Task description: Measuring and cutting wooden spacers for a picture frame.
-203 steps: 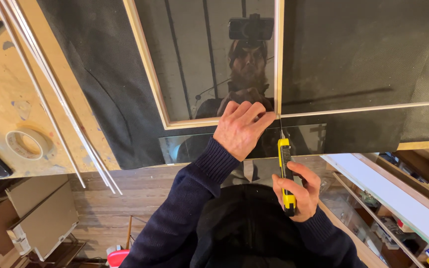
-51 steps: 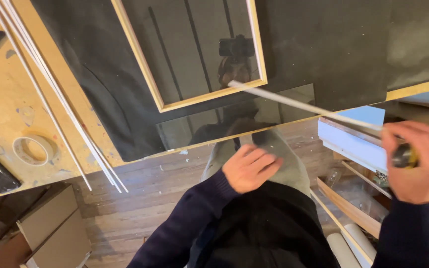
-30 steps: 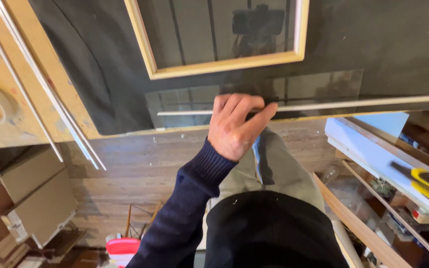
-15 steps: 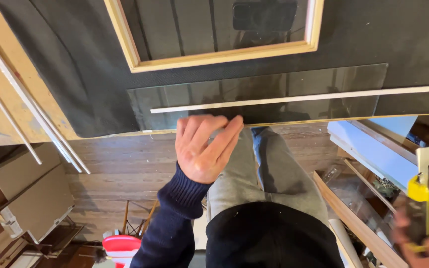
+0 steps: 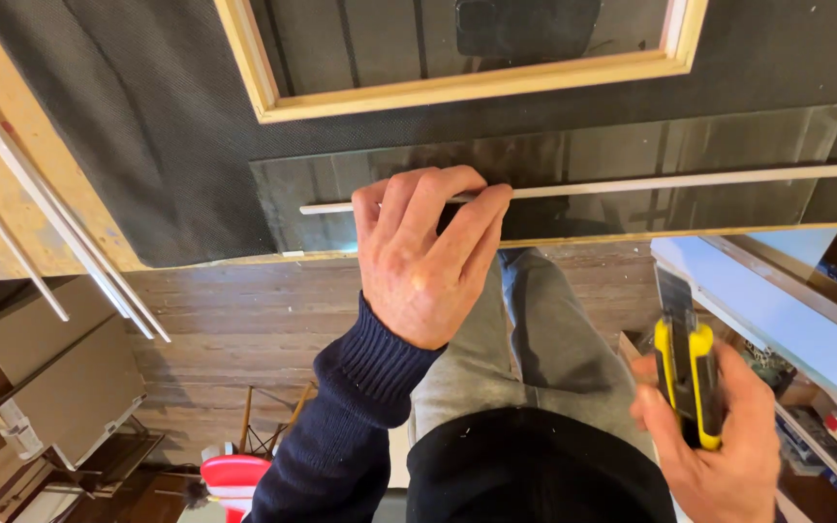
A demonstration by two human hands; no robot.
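My left hand (image 5: 423,254) rests its fingertips on a thin white strip (image 5: 690,181) that lies along a narrow pane of clear glass (image 5: 573,160) on the black bench mat (image 5: 128,126). The fingers press the strip near its left end. My right hand (image 5: 707,436) is low at the right, off the bench, gripping a yellow and black utility knife (image 5: 687,376) with the blade pointing up. A wooden frame (image 5: 457,89) holding a dark reflective pane lies just beyond the glass strip.
Several thin white strips (image 5: 60,254) stick out over the bench's left edge. A pale wooden bench edge (image 5: 12,184) runs along the left. Below are a wood floor, cardboard boxes (image 5: 60,387), a red object (image 5: 232,476) and a white board (image 5: 777,320) at the right.
My left hand has gone from below the bench edge up onto the white strip. My right hand with the knife has come up and in from the lower right corner.
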